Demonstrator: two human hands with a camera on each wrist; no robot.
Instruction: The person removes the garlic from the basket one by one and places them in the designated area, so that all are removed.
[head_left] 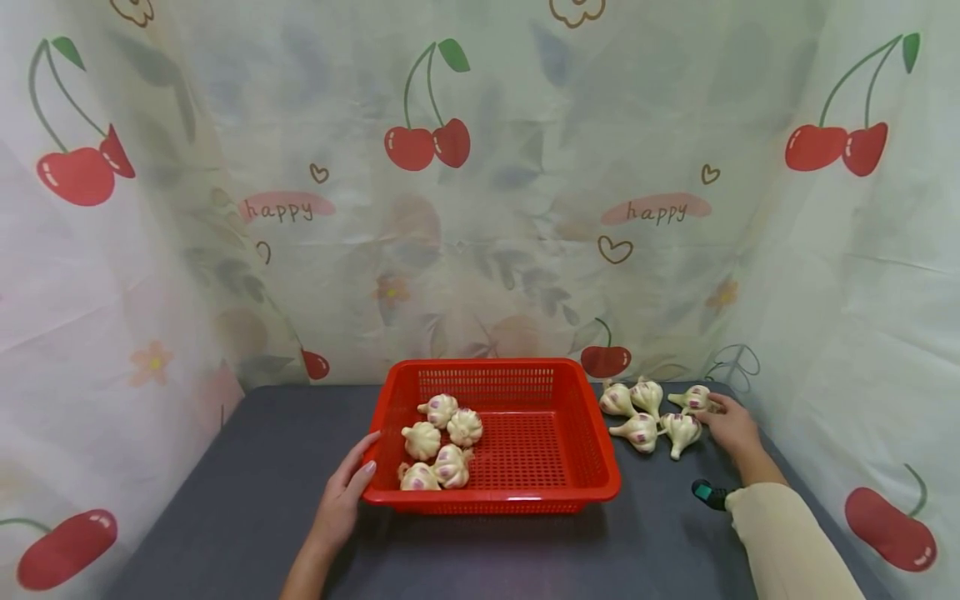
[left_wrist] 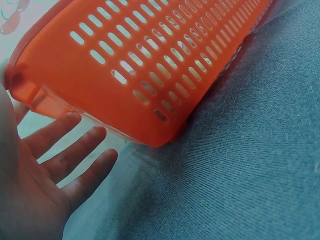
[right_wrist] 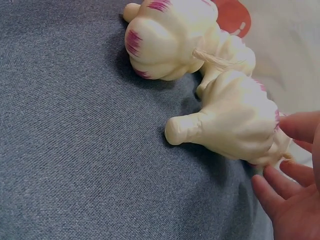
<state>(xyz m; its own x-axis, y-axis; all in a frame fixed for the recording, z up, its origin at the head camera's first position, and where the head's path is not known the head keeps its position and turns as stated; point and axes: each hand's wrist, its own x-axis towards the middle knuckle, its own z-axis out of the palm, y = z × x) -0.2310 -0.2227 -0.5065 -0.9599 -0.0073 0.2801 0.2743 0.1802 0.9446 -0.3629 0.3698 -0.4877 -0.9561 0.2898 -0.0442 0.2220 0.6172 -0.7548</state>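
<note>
A red plastic basket (head_left: 517, 497) stands on the dark cloth, with several garlic bulbs (head_left: 465, 427) in its left half. My left hand (head_left: 337, 504) touches the basket's left rim near the front corner. In the left wrist view its lower fingers (left_wrist: 80, 160) extend straight beside the wall, apart from it. Right of the basket lies a cluster of several garlic bulbs (head_left: 637, 432). My right hand (head_left: 733, 425) is at the rightmost rear bulb (head_left: 695, 398), fingers loosely bent around its root end. In the right wrist view a nearer bulb (right_wrist: 235, 120) partly hides that bulb.
A dark table cloth (head_left: 247, 492) covers the surface. Pale curtains (head_left: 495, 275) printed with cherries hang behind and on both sides. A small black and teal device (head_left: 708, 494) sits at the right wrist, near the light sleeve (head_left: 787, 542).
</note>
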